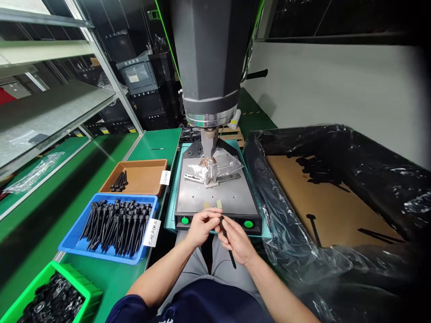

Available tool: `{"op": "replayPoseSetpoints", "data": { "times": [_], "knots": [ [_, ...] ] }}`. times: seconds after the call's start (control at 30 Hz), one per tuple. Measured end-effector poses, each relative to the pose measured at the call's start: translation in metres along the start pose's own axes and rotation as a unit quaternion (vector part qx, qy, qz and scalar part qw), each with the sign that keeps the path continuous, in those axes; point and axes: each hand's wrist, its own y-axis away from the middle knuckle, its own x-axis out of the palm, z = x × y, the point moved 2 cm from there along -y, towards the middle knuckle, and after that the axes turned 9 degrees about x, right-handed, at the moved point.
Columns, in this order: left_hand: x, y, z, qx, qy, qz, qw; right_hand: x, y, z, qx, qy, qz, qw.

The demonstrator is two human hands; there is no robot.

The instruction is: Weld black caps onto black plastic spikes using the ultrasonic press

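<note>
A slim black plastic rod with a thicker head (233, 261) is held in front of my lap, its thin end pointing down. My right hand (238, 240) is closed around the rod's upper part. At the head, the fingers of my left hand (204, 226) are pinched together, partly hiding it. Both hands are at the front edge of a press machine's metal plate (198, 204), between two green buttons, the left button (185, 220) and the right button (248, 224). A metal fixture (210, 172) with clear plastic film sits under the machine's tip (209, 143).
To the left are a blue tray (69, 240) full of similar black rods, a brown tray (148, 172) with several more, and a green bin (92, 294) of small black parts. At right stands a carton (289, 197) lined with black plastic, with rods inside. Shelving (107, 58) borders the left.
</note>
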Motion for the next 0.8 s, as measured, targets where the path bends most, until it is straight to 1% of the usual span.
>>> {"op": "replayPoseSetpoints", "data": {
  "times": [0.07,0.1,0.17,0.23,0.3,0.37,0.47,0.6,0.7,0.8],
  "knots": [
    [-0.003,-0.005,0.001,0.002,-0.014,-0.007,1.0,-0.002,-0.005,0.002,0.006,-0.012,-0.017,1.0],
    [-0.006,-0.01,0.002,-0.003,-0.015,-0.025,1.0,-0.003,-0.008,0.005,0.003,-0.012,-0.028,1.0],
    [-0.016,-0.024,0.003,-0.031,0.002,-0.092,0.995,-0.008,-0.015,0.012,-0.011,-0.014,-0.053,0.998],
    [-0.027,-0.043,0.003,-0.064,0.032,-0.165,0.984,-0.013,-0.025,0.022,-0.027,-0.026,-0.07,0.997],
    [-0.036,-0.064,0.001,-0.086,0.062,-0.205,0.973,-0.018,-0.038,0.032,-0.031,-0.039,-0.077,0.996],
    [-0.04,-0.085,-0.001,-0.101,0.088,-0.205,0.97,-0.021,-0.055,0.04,-0.028,-0.045,-0.081,0.995],
    [-0.041,-0.11,-0.005,-0.117,0.115,-0.186,0.969,-0.021,-0.084,0.047,-0.015,-0.047,-0.084,0.995],
    [-0.039,-0.128,-0.01,-0.103,0.131,-0.189,0.968,-0.013,-0.121,0.053,-0.005,-0.057,-0.076,0.995],
    [-0.038,-0.133,-0.017,-0.066,0.129,-0.187,0.972,-0.006,-0.139,0.063,-0.053,-0.059,-0.068,0.995],
    [-0.04,-0.136,-0.023,-0.033,0.125,-0.185,0.974,-0.005,-0.148,0.077,-0.138,-0.035,-0.073,0.987]
  ]
}}
